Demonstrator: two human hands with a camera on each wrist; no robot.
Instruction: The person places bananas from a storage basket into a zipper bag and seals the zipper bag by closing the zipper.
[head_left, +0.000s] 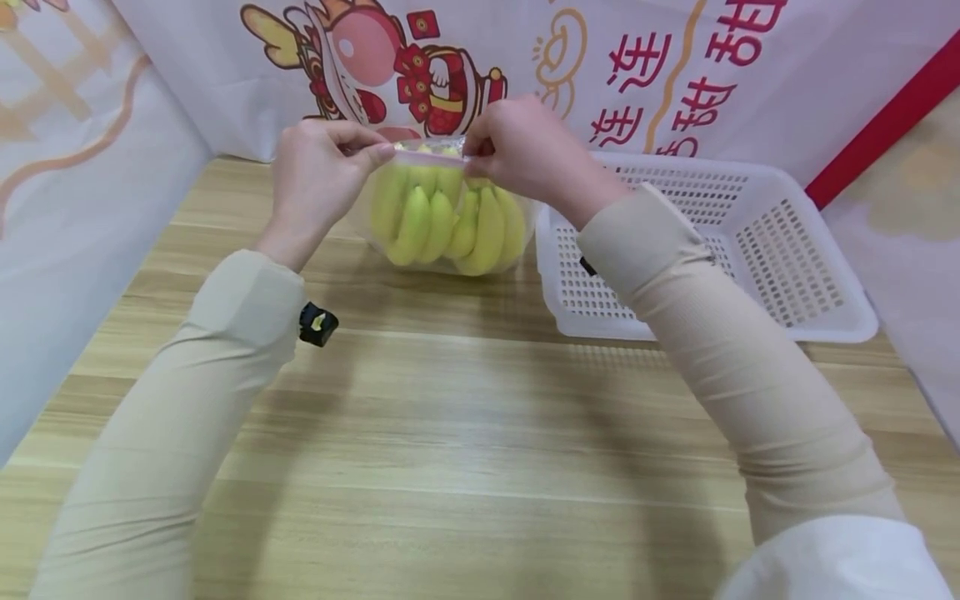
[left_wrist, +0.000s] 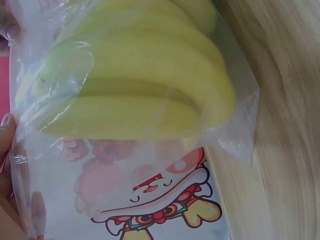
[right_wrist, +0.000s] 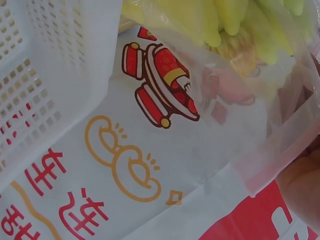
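A clear plastic zip bag (head_left: pixel 448 265) with a pinkish strip along its top edge stands at the back of the wooden table. Yellow bananas (head_left: pixel 427 221) in bunches fill it; the left wrist view shows the bananas (left_wrist: pixel 130 75) close through the film. My left hand (head_left: pixel 318 171) pinches the strip at its left end between thumb and fingers. At the strip's right part, my right hand (head_left: pixel 525 154) pinches the edge with curled fingers. Part of the right hand (right_wrist: pixel 302 187) appears at the right border of the right wrist view, beside the strip.
A white perforated plastic basket (head_left: pixel 825 321) sits to the right of the bag, partly behind my right forearm. Behind the table (head_left: pixel 450 417) hangs a white printed sheet (head_left: pixel 487 50) with red and yellow drawings. A red band (head_left: pixel 885 125) slants at the far right.
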